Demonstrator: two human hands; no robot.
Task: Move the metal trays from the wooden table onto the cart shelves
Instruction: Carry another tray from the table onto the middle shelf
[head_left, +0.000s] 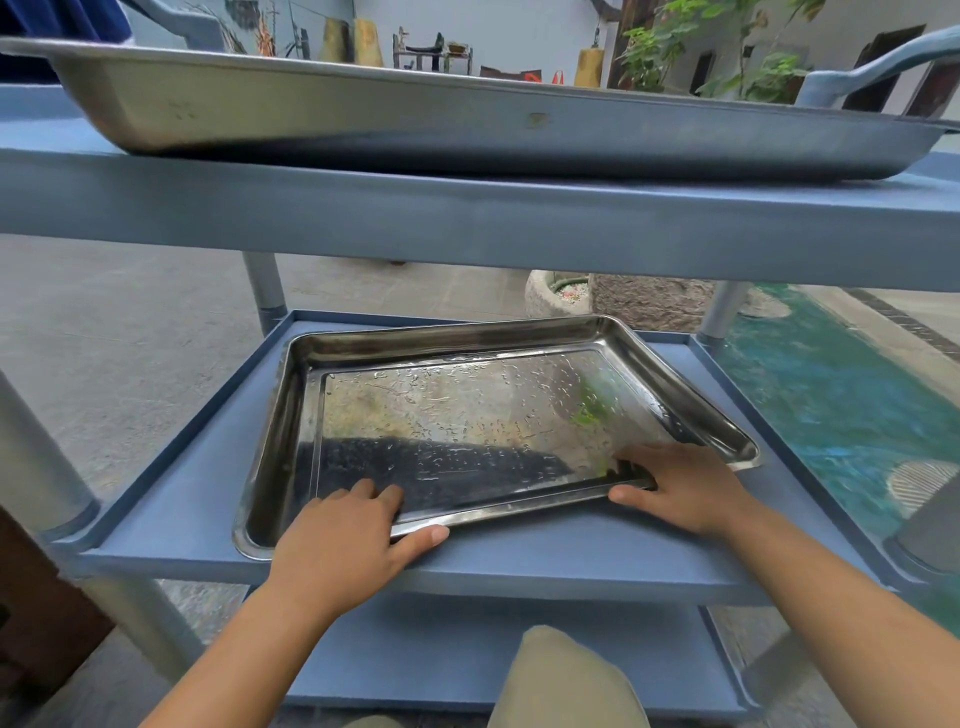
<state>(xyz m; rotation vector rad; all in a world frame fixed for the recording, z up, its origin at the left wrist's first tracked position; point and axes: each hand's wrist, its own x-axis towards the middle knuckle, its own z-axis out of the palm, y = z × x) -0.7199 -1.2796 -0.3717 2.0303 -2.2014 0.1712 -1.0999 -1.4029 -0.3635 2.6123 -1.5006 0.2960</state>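
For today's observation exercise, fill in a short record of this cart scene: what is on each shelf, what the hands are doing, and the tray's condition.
top shelf: large metal tray resting on it
middle shelf: smaller metal tray, lying skewed to the shelf edges
bottom shelf: no tray visible on the part in view
left hand: gripping the smaller tray's near rim
right hand: gripping the same rim, further right
tray surface: wet with droplets

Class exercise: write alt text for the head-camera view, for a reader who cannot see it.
Both hands, left hand and right hand, grip the near rim of a wet metal tray on the blue cart's middle shelf. Another metal tray sits on the top shelf.
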